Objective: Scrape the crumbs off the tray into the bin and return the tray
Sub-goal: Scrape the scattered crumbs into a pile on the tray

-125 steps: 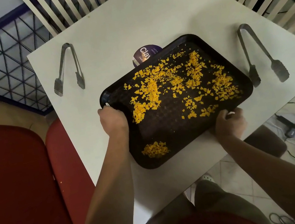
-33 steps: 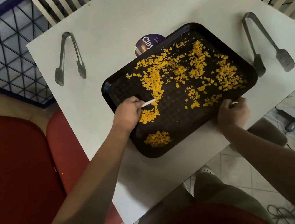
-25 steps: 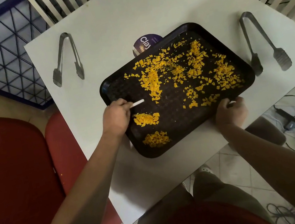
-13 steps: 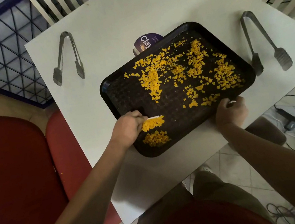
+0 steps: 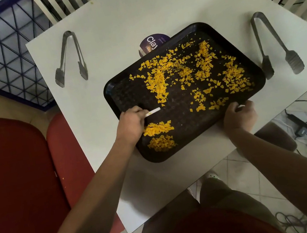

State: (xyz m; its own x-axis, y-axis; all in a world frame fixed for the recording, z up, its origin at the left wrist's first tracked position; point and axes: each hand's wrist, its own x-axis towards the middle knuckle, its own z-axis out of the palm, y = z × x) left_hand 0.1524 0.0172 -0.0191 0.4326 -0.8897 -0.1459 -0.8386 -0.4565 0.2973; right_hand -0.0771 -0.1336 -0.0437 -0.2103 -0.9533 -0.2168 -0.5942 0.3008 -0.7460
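Mostly, orange crumbs [image 5: 198, 72] lie scattered across the black tray [image 5: 116, 94].

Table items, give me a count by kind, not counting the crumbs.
Tongs: 2, one pair left of the tray, one pair right of it
Tray: 1
White scraper: 1
Purple round label: 1
Total: 5
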